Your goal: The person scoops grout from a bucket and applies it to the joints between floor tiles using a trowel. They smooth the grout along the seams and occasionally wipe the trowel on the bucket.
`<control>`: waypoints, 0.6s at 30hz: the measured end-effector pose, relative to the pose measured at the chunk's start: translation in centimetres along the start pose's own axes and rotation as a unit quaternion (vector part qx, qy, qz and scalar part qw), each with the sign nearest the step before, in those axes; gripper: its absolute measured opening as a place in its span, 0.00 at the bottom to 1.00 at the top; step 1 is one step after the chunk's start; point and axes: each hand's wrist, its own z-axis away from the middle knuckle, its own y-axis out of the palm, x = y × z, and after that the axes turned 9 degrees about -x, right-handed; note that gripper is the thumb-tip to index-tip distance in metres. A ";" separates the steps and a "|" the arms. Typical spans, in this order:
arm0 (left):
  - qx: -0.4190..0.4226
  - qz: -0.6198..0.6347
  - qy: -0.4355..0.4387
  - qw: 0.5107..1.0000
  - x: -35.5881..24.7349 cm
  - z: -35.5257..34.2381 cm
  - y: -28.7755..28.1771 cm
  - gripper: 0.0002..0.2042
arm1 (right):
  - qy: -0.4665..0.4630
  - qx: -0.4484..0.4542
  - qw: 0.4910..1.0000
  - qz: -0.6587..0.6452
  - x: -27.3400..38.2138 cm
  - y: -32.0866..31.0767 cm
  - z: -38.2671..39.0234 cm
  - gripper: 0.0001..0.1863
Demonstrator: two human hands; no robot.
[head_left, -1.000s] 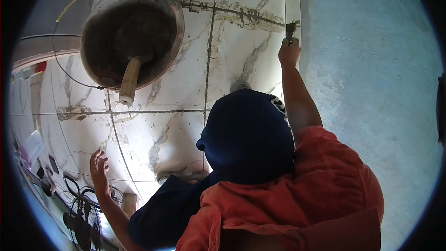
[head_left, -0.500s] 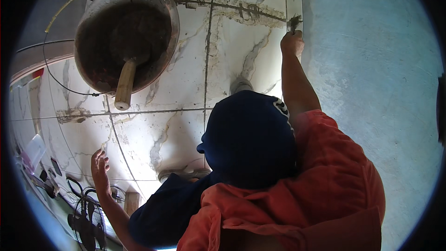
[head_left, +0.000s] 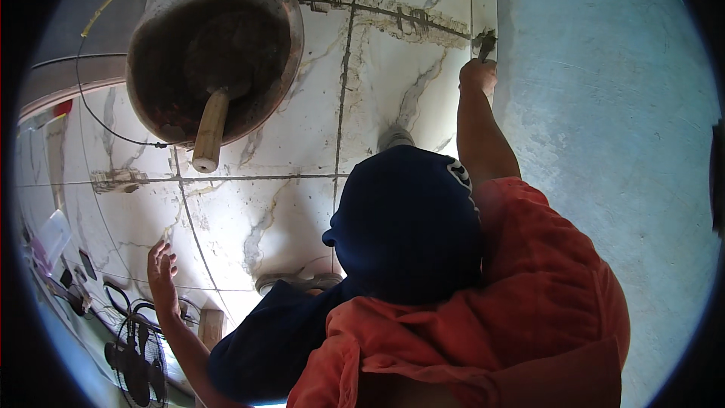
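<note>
Closest to you, your left hand (head_left: 162, 276) is empty above the tiled floor (head_left: 302, 121), its fingers slightly curled and apart. A fan (head_left: 136, 385) is near your left forearm; a careless swing backward could knock it.

Farther out, ahead and to your left, sits a bucket (head_left: 181, 0) with a dark mix inside. A wooden handle (head_left: 209, 132) juts over its rim toward you; if your left hand caught it, the mix could be flicked onto the tiles.

At full stretch, your right hand (head_left: 478, 75) is clamped on a small scraper-like tool (head_left: 485, 47) beside the pale blue wall (head_left: 589, 106). Should your wrist roll toward the wall, the tool's edge could scuff the paint; the long reach could also weaken your hold and let it skid. Its dark end sticks out just beyond your fingers, away from you, over the narrow tile strip near the smeared joint (head_left: 408, 23). Your grip hides the rest, and you cannot tell from here whether the tip touches the tile.
</note>
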 end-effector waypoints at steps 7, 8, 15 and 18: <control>-0.002 -0.001 -0.007 1.000 0.6 0.2 -0.2 0.25 | -0.088 0.016 0.996 0.022 0.1 -0.7 0.9 0.16; -0.002 -0.002 -0.003 1.000 0.3 0.2 -0.1 0.24 | -0.080 0.015 0.997 0.008 0.4 -0.6 0.5 0.16; -0.002 -0.013 0.004 1.000 -0.1 0.3 -0.1 0.24 | -0.030 0.006 0.999 0.012 0.2 -0.1 -1.4 0.16; -0.008 -0.009 -0.009 1.000 0.6 0.5 -0.3 0.24 | -0.006 0.044 0.999 -0.004 0.3 -1.6 0.8 0.17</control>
